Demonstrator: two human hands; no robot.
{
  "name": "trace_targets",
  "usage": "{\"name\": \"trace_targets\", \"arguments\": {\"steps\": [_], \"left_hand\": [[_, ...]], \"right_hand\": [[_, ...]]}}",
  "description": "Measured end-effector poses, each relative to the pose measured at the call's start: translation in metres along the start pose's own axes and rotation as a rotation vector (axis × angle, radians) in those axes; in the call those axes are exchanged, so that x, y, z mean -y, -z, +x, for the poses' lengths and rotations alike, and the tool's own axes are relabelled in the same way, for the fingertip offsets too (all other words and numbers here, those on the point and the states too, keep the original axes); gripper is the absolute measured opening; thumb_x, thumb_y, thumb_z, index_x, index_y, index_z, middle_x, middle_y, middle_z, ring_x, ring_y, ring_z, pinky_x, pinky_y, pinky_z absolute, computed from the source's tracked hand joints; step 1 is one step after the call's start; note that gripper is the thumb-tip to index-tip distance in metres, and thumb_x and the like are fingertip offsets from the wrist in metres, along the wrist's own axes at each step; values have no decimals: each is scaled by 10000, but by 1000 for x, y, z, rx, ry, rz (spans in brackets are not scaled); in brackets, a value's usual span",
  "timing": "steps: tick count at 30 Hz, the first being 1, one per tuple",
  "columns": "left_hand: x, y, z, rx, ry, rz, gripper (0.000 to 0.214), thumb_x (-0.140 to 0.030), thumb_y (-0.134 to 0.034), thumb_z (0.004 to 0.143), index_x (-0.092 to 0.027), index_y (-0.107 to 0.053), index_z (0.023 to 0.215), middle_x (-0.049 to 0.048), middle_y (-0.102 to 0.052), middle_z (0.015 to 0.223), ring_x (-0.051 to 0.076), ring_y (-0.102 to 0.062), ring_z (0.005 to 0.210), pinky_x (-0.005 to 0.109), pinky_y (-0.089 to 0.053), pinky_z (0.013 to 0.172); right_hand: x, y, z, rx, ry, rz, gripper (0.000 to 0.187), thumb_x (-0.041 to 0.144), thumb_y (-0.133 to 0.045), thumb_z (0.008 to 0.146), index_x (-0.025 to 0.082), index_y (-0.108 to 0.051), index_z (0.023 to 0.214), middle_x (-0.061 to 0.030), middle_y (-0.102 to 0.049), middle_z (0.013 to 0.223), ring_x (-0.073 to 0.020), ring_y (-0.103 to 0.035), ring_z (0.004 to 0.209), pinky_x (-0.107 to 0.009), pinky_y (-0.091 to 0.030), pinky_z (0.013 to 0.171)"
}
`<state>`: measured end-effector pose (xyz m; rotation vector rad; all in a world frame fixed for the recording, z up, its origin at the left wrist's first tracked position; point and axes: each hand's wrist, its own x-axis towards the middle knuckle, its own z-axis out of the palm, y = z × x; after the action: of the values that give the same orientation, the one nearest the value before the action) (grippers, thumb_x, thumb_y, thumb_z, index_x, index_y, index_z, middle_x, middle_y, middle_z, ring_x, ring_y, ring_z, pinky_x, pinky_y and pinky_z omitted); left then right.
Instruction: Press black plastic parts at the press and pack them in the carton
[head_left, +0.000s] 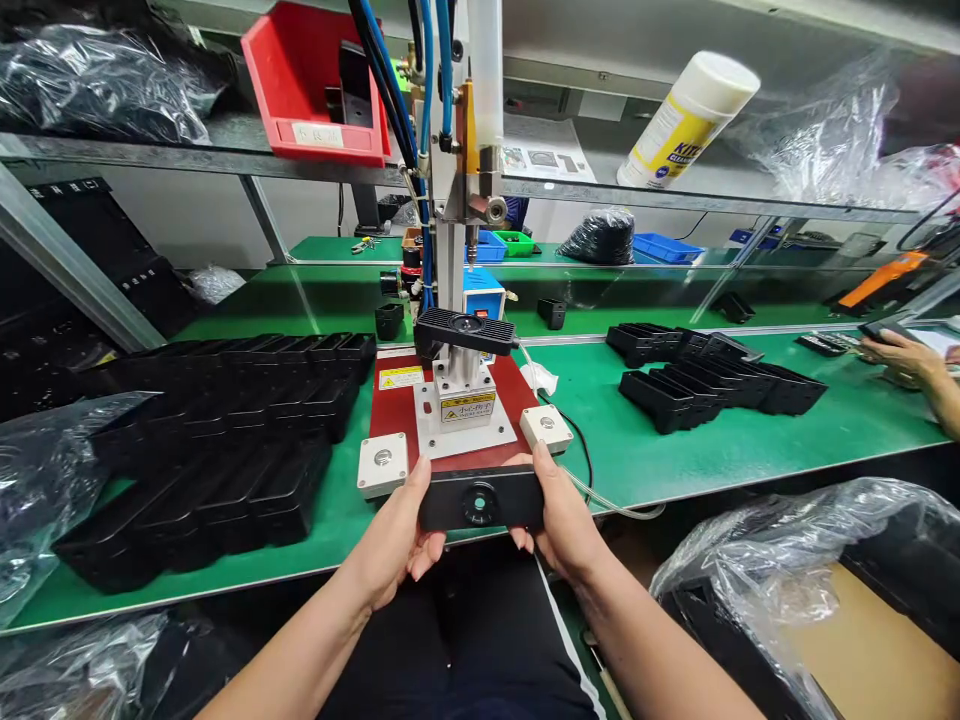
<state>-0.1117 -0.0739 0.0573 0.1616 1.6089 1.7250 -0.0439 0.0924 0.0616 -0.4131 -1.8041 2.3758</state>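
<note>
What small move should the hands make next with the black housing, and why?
Probably keep it in both hands and wait: the left hand and right hand grip the black housing at the bench edge, but another housing already sits on the fixture.

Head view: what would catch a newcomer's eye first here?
Most likely the black housing held at the near table edge between the left hand and right hand. Just behind it stands the red-based press, carrying a second black part, blue hoses running up. Rows of black trays fill the green table to its left.
</note>
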Motion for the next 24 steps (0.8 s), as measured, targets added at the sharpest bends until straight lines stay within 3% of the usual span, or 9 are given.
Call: {"name": "trace_targets", "arguments": {"steps": [8,12,15,18,21,24], "left_hand": [[0,-4,2,34,-31,-122,520,-685,-468,834,-174,-542,893,-25,-526,534,49,-327,360,154,-195,349],[-2,-1,1,14,-160,-79,466,-619,-480,866,-156,-535,856,14,-581,604,74,-421,443,191,-320,446],[-8,4,-2,28,-274,41,442,-581,-443,900,-161,-556,984,25,-589,689,134,-505,593,243,-403,556],[-20,7,-6,-11,-439,198,388,-532,-406,935,-198,-558,1060,31,-598,845,161,-523,769,265,-436,700],[-42,4,-7,-75,-579,284,358,-522,-414,936,-218,-565,1048,35,-593,991,177,-534,880,270,-440,756],[-74,1,3,-134,-796,385,381,-535,-404,933,-210,-575,1036,47,-599,1006,204,-546,926,295,-442,778]], "right_hand": [[1,7,-2,57,11,39,626,743,-418,859,143,-589,807,0,-527,421,-105,-469,336,-169,-341,321],[0,14,-3,127,149,-21,512,617,-438,934,146,-638,913,-36,-629,590,-147,-587,507,-243,-481,499],[4,16,-6,165,290,-161,434,522,-416,978,158,-649,1019,-77,-684,844,-179,-640,681,-297,-524,634],[17,12,-12,171,528,-416,311,447,-513,951,185,-654,1040,-96,-658,1072,-218,-643,915,-335,-532,795],[37,5,-12,188,837,-616,218,355,-580,927,203,-647,1069,-94,-645,1146,-222,-614,1048,-334,-497,914],[63,1,1,195,1058,-725,235,309,-577,939,217,-611,1152,-83,-660,1137,-201,-625,1028,-313,-497,900]]}}
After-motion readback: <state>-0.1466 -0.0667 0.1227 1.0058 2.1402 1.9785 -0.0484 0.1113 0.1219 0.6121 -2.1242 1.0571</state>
